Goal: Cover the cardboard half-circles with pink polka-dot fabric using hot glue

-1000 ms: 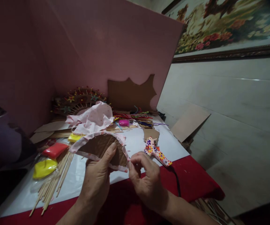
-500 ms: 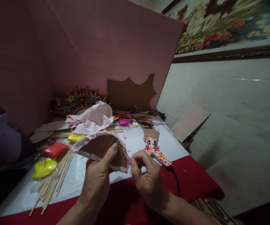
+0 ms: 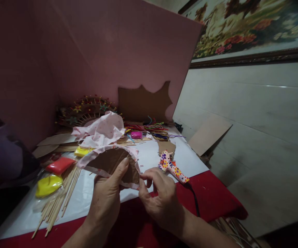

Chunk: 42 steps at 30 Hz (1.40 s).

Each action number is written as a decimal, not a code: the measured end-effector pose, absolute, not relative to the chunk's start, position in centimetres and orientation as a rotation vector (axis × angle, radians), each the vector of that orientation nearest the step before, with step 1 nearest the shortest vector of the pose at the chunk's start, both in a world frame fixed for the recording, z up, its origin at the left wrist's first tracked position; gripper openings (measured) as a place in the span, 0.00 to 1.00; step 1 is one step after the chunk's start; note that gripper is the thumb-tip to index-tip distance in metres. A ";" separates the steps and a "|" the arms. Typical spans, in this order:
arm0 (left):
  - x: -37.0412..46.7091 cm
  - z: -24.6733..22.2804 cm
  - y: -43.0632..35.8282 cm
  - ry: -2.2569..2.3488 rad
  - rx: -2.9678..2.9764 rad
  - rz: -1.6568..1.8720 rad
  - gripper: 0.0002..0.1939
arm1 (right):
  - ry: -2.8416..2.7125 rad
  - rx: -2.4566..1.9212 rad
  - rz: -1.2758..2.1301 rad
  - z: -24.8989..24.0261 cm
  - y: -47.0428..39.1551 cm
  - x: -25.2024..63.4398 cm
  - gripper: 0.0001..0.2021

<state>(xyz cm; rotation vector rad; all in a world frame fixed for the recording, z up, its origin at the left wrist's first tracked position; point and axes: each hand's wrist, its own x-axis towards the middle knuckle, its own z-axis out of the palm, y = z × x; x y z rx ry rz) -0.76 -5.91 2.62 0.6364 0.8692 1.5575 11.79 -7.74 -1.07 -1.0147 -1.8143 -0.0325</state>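
A fan-shaped piece of brown cardboard [image 3: 107, 161], its rim wrapped in pale pink patterned fabric [image 3: 97, 151], is held up over the table. My left hand [image 3: 107, 193] grips it from below, thumb lying across the brown face. At its lower right corner, my right hand [image 3: 158, 196] has thumb and forefinger closed on the fabric edge. To the right of that hand rests a hot glue gun [image 3: 172, 167] with a flower pattern, its black cord running toward the front edge.
Bamboo sticks [image 3: 58, 199] and bags of yellow clay [image 3: 49, 185] and red clay [image 3: 61, 166] lie at left. Behind are crumpled pink cloth [image 3: 105, 127], scissors [image 3: 161, 135], pink clay [image 3: 136, 135] and a decorated cardboard arch [image 3: 89, 108]. A cut cardboard sheet [image 3: 143, 103] leans against the pink panel.
My right hand has shifted slightly left, its fingertips moving from just beside the corner onto the fabric edge. The left hand and the cardboard piece have stayed almost still.
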 end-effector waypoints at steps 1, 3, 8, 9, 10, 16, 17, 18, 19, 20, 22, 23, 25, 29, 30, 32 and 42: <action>-0.8 2.5 -5.9 0.868 0.645 1.561 0.10 | -1.821 -1.011 -0.046 -1.1 -7.7 11.8 0.05; -0.8 2.5 -5.9 0.875 0.663 1.557 0.09 | -1.803 -1.026 -0.029 -1.3 -7.7 11.8 0.04; -0.8 2.8 -6.1 0.869 0.740 1.506 0.10 | -1.630 -1.077 0.270 -1.1 -7.7 11.7 0.04; -0.7 2.8 -6.2 0.872 0.747 1.500 0.10 | -1.605 -1.072 0.331 -1.0 -7.7 11.6 0.05; -0.7 2.9 -6.3 0.879 0.754 1.496 0.10 | -1.593 -1.063 0.370 -0.8 -7.8 11.6 0.05; -0.7 2.7 -6.1 0.883 0.784 1.508 0.09 | -1.774 -0.804 0.325 -0.1 -8.5 11.9 0.05; -0.7 2.6 -6.1 0.879 0.776 1.520 0.09 | -1.755 -0.793 0.361 -0.1 -8.5 12.0 0.05; -0.8 2.5 -6.0 0.874 0.763 1.528 0.09 | -1.696 -0.815 0.425 -0.2 -8.4 12.1 0.05; -0.8 2.4 -5.9 0.870 0.748 1.529 0.10 | -1.605 -0.857 0.512 -0.2 -8.2 12.1 0.06; -0.8 2.3 -5.9 0.864 0.735 1.520 0.10 | -1.506 -0.906 0.607 -0.2 -8.0 12.1 0.06; -0.8 2.3 -5.9 0.856 0.728 1.485 0.11 | -1.374 -0.979 0.734 -0.1 -7.5 12.1 0.07; -0.8 2.3 -5.9 0.859 0.729 1.477 0.11 | -1.381 -0.993 0.731 0.1 -7.4 12.1 0.06; -0.7 2.6 -6.0 0.877 0.747 1.494 0.10 | -1.515 -1.001 0.571 0.7 -7.2 12.1 0.05; -0.7 3.1 -6.3 0.956 0.829 1.498 0.08 | -1.788 -1.012 0.119 2.1 -7.4 12.1 0.02; -0.7 3.1 -6.3 0.972 0.847 1.487 0.08 | -1.813 -1.022 0.052 2.3 -7.4 12.1 0.02; -0.7 3.1 -6.4 0.999 0.866 1.480 0.09 | -1.841 -1.047 -0.043 2.3 -7.4 12.0 0.03; -0.8 3.0 -6.4 1.086 0.911 1.501 0.10 | -1.887 -1.134 -0.225 1.7 -7.0 11.7 0.05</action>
